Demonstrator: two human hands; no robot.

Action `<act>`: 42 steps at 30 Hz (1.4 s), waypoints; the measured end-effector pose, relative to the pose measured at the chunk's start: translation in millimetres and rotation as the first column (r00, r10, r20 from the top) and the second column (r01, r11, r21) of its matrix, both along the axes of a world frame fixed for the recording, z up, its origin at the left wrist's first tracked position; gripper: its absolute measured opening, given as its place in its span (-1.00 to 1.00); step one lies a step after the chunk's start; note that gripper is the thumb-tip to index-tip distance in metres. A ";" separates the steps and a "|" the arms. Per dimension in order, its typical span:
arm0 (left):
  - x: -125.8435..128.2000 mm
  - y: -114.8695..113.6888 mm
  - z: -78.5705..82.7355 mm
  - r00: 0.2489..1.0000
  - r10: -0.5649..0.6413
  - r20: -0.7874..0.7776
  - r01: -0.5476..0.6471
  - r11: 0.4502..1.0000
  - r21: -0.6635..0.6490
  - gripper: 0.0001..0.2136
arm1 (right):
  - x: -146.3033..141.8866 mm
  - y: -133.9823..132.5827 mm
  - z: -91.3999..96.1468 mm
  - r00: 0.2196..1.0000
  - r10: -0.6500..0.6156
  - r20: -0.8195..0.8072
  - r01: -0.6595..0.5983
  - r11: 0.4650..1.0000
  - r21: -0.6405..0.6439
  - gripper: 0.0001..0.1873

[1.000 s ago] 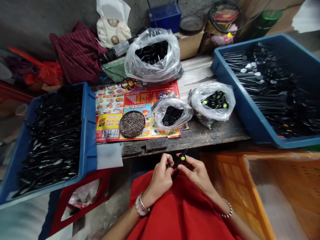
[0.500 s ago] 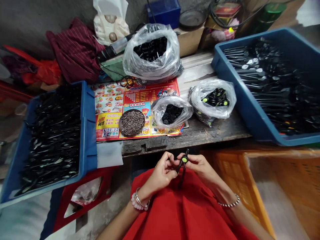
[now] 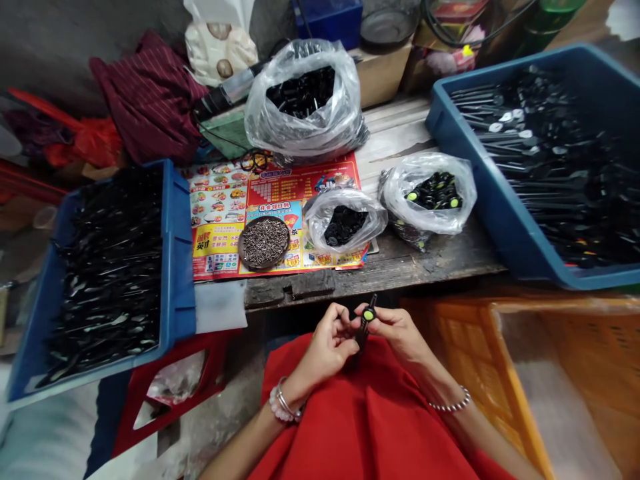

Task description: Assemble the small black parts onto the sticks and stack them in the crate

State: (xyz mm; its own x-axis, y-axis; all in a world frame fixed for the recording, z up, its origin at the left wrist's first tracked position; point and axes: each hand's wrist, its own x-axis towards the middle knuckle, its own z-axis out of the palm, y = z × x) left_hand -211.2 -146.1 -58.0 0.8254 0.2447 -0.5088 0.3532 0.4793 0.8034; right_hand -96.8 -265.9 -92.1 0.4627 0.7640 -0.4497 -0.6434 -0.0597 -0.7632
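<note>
Above my lap, a slim black plastic piece with a round yellow-green cap (image 3: pixel 369 315) is held between both hands; its exact kind I cannot make out. My left hand (image 3: pixel 326 345) is closed, its thumb and fingers pinching the lower part. My right hand (image 3: pixel 398 328) grips the piece beside the cap with thumb and fingertips. One narrow black end points up past the cap. On the bench ahead, a small plastic bag (image 3: pixel 345 220) holds black round parts, and another bag (image 3: pixel 427 193) holds black parts with yellow-green caps. A round dish (image 3: pixel 264 243) is full of small metal rivets or pins.
Blue bins of long black parts stand left (image 3: pixel 177 267) and right (image 3: pixel 500 207). A larger plastic bag (image 3: pixel 305 137) of black parts sits further back. The wooden bench edge (image 3: pixel 400 275) lies before my hands; an orange crate (image 3: pixel 505 373) is at lower right.
The black piece's lower arms, spread apart before, now lie close together below the cap. Both hands stay in nearly the same place, and the view has shifted slightly.
</note>
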 end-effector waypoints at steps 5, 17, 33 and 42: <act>-0.4 0.3 -1.6 1.000 -0.013 -0.025 0.013 1.000 0.016 -0.66 | -2.1 -0.8 -5.5 0.999 -0.021 0.024 0.022 1.000 -0.012 -0.58; 1.6 -1.0 -7.3 0.998 0.040 -0.045 -0.032 0.987 0.157 -0.73 | 1.3 5.3 -7.4 0.998 -0.039 -0.053 0.036 0.997 -0.072 -0.52; 2.8 -2.2 -22.3 0.992 0.125 0.031 -0.127 0.988 0.090 -0.61 | -3.8 6.2 2.7 0.984 0.009 0.177 -0.016 0.999 0.039 -0.63; 2.7 2.4 -15.3 0.991 0.130 0.034 -0.133 0.912 0.389 -0.67 | -4.8 8.8 4.7 0.958 -0.167 0.233 0.184 0.981 -0.057 -0.77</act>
